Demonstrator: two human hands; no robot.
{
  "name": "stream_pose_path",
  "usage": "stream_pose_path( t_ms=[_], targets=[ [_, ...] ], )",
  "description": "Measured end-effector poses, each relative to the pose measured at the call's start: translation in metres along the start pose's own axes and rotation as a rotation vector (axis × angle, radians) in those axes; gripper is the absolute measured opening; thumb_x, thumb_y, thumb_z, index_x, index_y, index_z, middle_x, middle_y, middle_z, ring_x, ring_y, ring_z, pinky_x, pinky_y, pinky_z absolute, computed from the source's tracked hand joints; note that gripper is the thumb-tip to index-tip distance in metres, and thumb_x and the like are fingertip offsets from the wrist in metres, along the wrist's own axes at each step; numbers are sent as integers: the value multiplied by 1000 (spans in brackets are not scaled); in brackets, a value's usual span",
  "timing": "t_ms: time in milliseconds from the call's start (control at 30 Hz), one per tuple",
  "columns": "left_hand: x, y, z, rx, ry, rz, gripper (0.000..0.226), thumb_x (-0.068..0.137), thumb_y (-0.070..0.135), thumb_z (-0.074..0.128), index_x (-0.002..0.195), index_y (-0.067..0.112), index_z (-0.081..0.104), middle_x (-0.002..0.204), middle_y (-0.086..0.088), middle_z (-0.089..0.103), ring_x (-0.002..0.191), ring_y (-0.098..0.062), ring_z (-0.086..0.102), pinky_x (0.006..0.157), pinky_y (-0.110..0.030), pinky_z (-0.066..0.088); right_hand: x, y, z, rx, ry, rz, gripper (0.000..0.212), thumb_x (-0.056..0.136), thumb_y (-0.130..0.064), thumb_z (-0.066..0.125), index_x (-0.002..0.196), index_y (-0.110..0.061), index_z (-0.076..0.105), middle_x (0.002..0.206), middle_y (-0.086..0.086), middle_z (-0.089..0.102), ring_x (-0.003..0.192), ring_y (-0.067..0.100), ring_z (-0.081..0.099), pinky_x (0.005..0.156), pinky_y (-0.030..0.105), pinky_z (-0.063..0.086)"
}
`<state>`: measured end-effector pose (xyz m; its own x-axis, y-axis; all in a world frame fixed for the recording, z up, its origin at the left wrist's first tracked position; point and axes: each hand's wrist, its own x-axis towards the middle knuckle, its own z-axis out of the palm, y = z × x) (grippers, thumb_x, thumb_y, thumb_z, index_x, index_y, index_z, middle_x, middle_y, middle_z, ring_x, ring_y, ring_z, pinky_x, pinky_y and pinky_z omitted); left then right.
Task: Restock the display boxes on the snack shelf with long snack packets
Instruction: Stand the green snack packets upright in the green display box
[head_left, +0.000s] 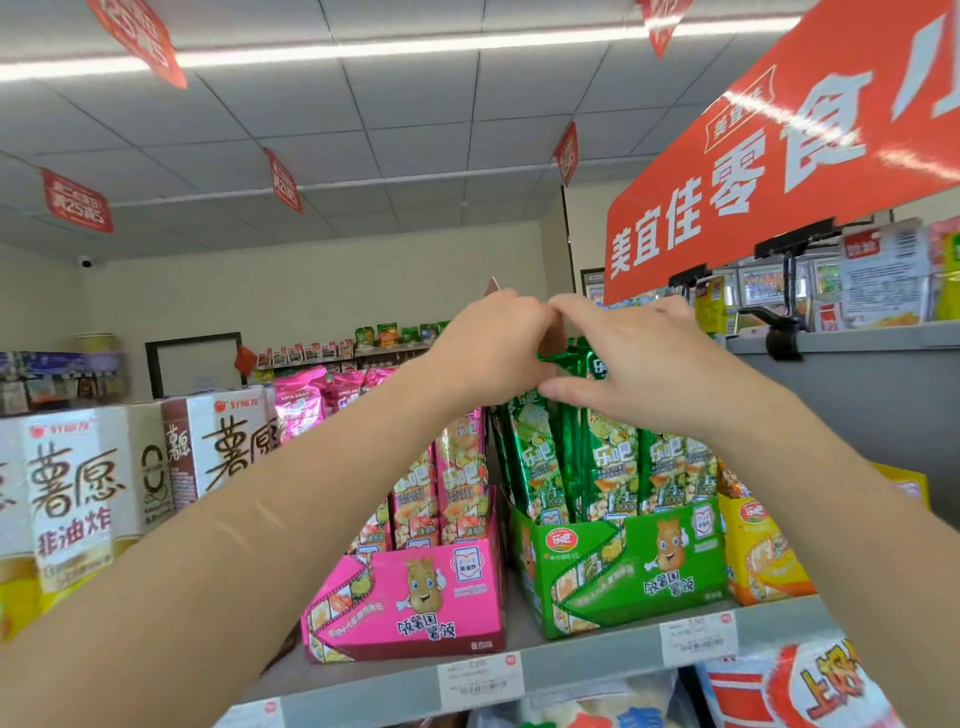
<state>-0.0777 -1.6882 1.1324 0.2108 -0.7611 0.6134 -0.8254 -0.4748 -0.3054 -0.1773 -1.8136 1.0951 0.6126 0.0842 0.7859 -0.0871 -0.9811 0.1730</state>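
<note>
Left grip (488, 348) curled round a brown cardboard flap (555, 335), knuckles meeting the right grip (641, 364); whether the right one pinched the flap could not be told. Both hung over the green long packets (605, 457), which stood upright in the green display box (623, 571) beside the pink box (415, 597) on the shelf (587, 662).
</note>
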Motion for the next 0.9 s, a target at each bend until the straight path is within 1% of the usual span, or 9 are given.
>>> stream_pose_path(
  t_ms=[100,233,333,400,467,533,633,767,900],
  targets=[
    [-2,-11,0,43,-63,6,29,84,42,72,106,22,75,95,4,72,82,-16,62,69,-28,45,0,-1,-1,-65,-6,-9,41,89,-59,49,123,-37,55,105,-9,66,106,19,57,92,44,31],
    [-2,-22,-2,-9,-93,-60,19,85,41,71,84,23,78,70,8,68,59,0,54,57,-22,40,-3,5,-10,-10,-40,-10,38,88,-59,48,108,-35,69,109,-6,59,118,17,46,95,44,34],
    [2,-25,-5,-65,-122,-101,11,82,34,75,76,25,73,66,14,63,61,-1,56,57,-20,39,-2,10,-18,64,-208,12,45,89,-64,37,114,-36,62,114,-7,59,111,15,50,93,40,41],
    [7,-22,-6,-125,-137,-130,8,81,29,76,84,24,70,73,15,63,72,-9,62,65,-22,43,0,12,-20,89,-291,29,44,93,-60,31,119,-36,57,96,-8,62,89,14,49,80,34,41],
    [13,-17,-5,-140,-163,-164,19,84,32,72,99,20,72,86,8,67,85,-15,64,74,-24,46,2,16,-20,106,-323,24,38,96,-55,33,124,-38,52,95,-8,63,82,12,49,76,32,39],
    [20,-12,-2,-96,-174,-192,22,85,35,70,100,20,76,89,1,72,86,-19,66,73,-27,48,4,21,-22,137,-371,23,37,95,-54,42,129,-40,48,109,-8,62,88,10,51,78,31,39],
    [27,-4,3,14,-115,-249,17,80,31,74,91,19,75,85,-3,72,81,-25,68,72,-34,56,6,28,-26,192,-395,23,53,89,-59,52,137,-36,46,140,-8,52,119,11,49,96,30,40],
    [29,-4,9,68,-104,-314,26,78,37,74,91,16,69,87,-5,69,83,-30,65,75,-37,55,4,30,-24,210,-370,23,65,87,-62,53,141,-26,49,144,-6,50,130,13,45,106,31,37],
    [32,-4,6,34,-178,-340,24,79,38,75,94,19,72,89,-3,71,86,-28,66,79,-39,57,-1,24,-25,216,-364,6,72,84,-70,41,138,-23,52,140,-4,54,128,15,47,106,32,38]
  ],
)
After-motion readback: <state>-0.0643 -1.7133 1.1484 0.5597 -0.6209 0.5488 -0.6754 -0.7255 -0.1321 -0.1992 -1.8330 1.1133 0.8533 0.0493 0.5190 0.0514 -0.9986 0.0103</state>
